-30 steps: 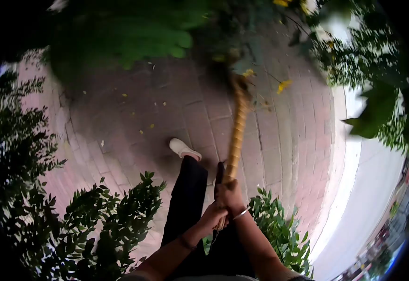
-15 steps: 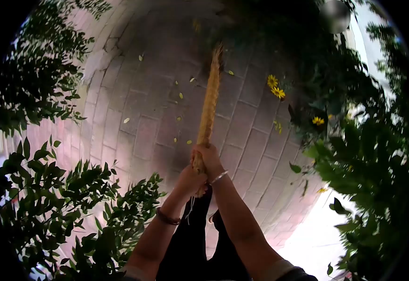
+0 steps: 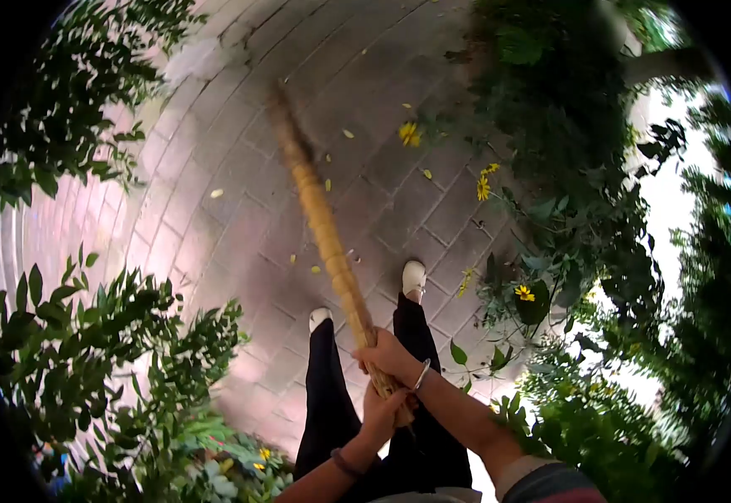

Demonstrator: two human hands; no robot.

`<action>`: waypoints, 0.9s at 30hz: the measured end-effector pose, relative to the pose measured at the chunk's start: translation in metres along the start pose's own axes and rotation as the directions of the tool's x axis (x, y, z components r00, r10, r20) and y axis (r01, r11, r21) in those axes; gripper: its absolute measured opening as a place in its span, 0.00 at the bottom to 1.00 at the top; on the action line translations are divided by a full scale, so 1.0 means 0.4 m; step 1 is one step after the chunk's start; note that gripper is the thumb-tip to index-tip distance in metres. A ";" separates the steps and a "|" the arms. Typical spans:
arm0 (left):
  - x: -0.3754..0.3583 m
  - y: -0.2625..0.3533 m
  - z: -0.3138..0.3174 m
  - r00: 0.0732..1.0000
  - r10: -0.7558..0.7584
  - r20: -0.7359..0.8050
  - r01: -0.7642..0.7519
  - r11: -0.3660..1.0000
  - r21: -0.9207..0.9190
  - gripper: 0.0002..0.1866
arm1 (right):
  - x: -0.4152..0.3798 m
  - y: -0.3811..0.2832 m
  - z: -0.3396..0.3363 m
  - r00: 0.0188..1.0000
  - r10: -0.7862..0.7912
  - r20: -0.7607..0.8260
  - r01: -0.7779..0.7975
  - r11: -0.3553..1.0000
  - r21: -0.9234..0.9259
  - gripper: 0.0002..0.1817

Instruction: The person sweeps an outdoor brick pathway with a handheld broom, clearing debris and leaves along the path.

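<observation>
One stick [image 3: 325,235] is gripped by two hands. The right hand [image 3: 386,352] is closed around it, with the fingers wrapped over the shaft. Below and just beside it, the lower end is held by the left hand [image 3: 382,412], also curled shut; its fingers are partly hidden. The stick is slanted up and to the left above the pavement [image 3: 214,235], and its far tip is blurred, so whether the ground is touched cannot be told.

One silver bracelet [image 3: 421,375] is worn on the right wrist, one dark band [image 3: 345,464] on the left. Two pale shoes [image 3: 414,277] are seen beneath two dark trouser legs [image 3: 326,394]. At least four yellow flowers [image 3: 410,134] are shown toward the right, near one large mass of plants [image 3: 550,168]. Several small pale leaves [image 3: 348,133] are scattered on the pavement, too blurred to be counted surely.
</observation>
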State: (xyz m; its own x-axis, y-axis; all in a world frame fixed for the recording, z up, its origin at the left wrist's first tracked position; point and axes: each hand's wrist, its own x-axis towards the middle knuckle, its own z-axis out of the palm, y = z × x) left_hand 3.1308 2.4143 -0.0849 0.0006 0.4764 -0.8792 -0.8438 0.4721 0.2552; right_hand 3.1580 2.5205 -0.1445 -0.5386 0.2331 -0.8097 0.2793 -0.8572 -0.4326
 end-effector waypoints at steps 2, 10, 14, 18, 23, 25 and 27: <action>-0.018 -0.048 0.075 0.997 -0.030 -0.077 0.020 0.990 -0.138 0.12 | -0.030 -0.005 -0.020 0.976 0.198 0.096 -0.189 0.977 -0.094 0.12; 0.116 -0.116 0.192 0.950 -0.247 -0.190 0.043 0.709 -0.704 0.07 | 0.072 0.062 -0.173 0.735 0.662 0.147 -0.459 0.646 -0.610 0.12; 0.236 -0.050 0.344 0.992 -0.129 -0.012 0.094 0.777 -0.622 0.08 | 0.086 -0.167 -0.301 0.826 0.562 -0.038 -0.532 0.756 -0.380 0.10; 0.352 0.115 0.375 0.979 0.043 0.200 0.041 0.916 -0.398 0.12 | 0.157 -0.374 -0.359 0.968 0.199 -0.152 -0.249 0.831 -0.497 0.07; 0.308 0.224 0.296 0.998 0.067 -0.005 -0.067 0.987 -0.145 0.17 | 0.199 -0.406 -0.206 0.993 -0.015 -0.115 -0.009 0.978 -0.209 0.07; 0.258 0.163 0.272 0.979 0.119 -0.163 -0.152 0.966 -0.208 0.17 | 0.189 -0.330 -0.173 0.999 0.053 -0.005 -0.053 0.980 -0.194 0.07; 0.187 0.113 0.253 0.942 0.129 -0.308 -0.224 0.929 -0.294 0.16 | 0.165 -0.266 -0.110 0.959 0.242 0.146 -0.201 0.947 -0.251 0.07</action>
State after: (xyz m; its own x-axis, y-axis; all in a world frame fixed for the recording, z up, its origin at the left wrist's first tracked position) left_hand 3.1469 2.5465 -0.0983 -0.2740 0.2812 -0.9197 -0.9420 0.1144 0.3156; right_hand 3.1278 2.6473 -0.1693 -0.5649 -0.0513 -0.8235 0.5725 -0.7431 -0.3464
